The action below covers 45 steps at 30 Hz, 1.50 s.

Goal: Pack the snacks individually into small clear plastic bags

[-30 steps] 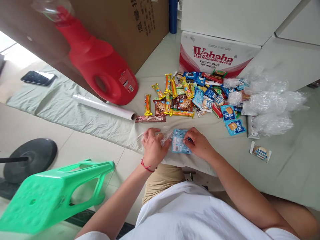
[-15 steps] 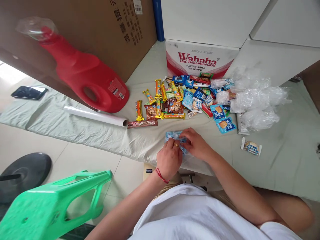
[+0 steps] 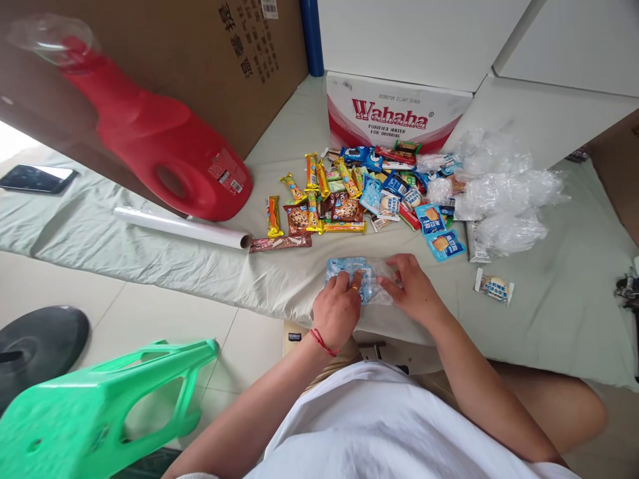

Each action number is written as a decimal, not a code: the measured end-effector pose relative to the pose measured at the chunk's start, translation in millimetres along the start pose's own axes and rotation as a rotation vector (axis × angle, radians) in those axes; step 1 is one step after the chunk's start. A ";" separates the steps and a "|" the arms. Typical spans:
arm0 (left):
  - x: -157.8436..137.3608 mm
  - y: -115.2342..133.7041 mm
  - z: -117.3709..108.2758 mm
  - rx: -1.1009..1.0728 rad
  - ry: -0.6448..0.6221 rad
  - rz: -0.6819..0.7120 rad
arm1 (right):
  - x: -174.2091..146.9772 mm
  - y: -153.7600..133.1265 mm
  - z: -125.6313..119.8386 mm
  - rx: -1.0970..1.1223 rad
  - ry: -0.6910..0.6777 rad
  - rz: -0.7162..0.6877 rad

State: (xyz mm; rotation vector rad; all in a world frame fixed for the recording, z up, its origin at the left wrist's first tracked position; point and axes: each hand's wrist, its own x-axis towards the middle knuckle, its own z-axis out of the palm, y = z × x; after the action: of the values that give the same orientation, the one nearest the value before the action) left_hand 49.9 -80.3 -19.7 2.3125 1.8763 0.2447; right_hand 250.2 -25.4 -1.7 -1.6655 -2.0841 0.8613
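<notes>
On the cloth right in front of me lie light blue snack packets (image 3: 344,265) with clear plastic wrap (image 3: 383,293) over and beside them. My left hand (image 3: 339,309), with a ring and a red string bracelet, lies over the packets, its fingers stretched out and pressing down on top. At their right side, my right hand (image 3: 412,287) pinches the loose end of the plastic wrap between thumb and fingers. How many packets lie under the wrap I cannot tell.
Behind my hands is a pile of wrapped snacks (image 3: 344,206). Crumpled clear plastic bundles (image 3: 509,199) and a single wrapped biscuit (image 3: 494,287) are on the right. A white roll (image 3: 184,227), a red jug (image 3: 174,146) and a phone (image 3: 37,178) lie left. A green stool (image 3: 100,399) stands below.
My right hand has moved right, away from the left hand, drawing the plastic wrap out to the side. My left hand stays on the blue packets. The view has shifted slightly.
</notes>
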 end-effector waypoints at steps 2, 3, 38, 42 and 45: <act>0.0 0.0 -0.5 0.014 0.011 0.013 | -0.3 -6.5 4.8 0.043 -0.049 0.067; -0.2 0.4 -0.7 0.025 0.019 0.019 | -0.3 -11.1 7.8 0.064 -0.065 0.084; -16.9 41.3 3.8 -0.391 0.529 0.265 | -32.1 -39.9 23.6 1.027 -0.018 0.186; -14.1 56.4 4.4 -0.517 0.271 0.533 | -60.6 -8.7 16.7 1.351 0.112 0.365; -13.2 48.8 4.0 -0.543 0.162 0.658 | -88.9 29.4 -12.9 1.374 0.292 0.412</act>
State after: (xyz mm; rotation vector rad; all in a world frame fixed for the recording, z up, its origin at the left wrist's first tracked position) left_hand 94.7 -103.2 -13.3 2.4437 0.8575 0.9063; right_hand 303.1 -103.7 -1.2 -1.2114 -0.5307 1.5227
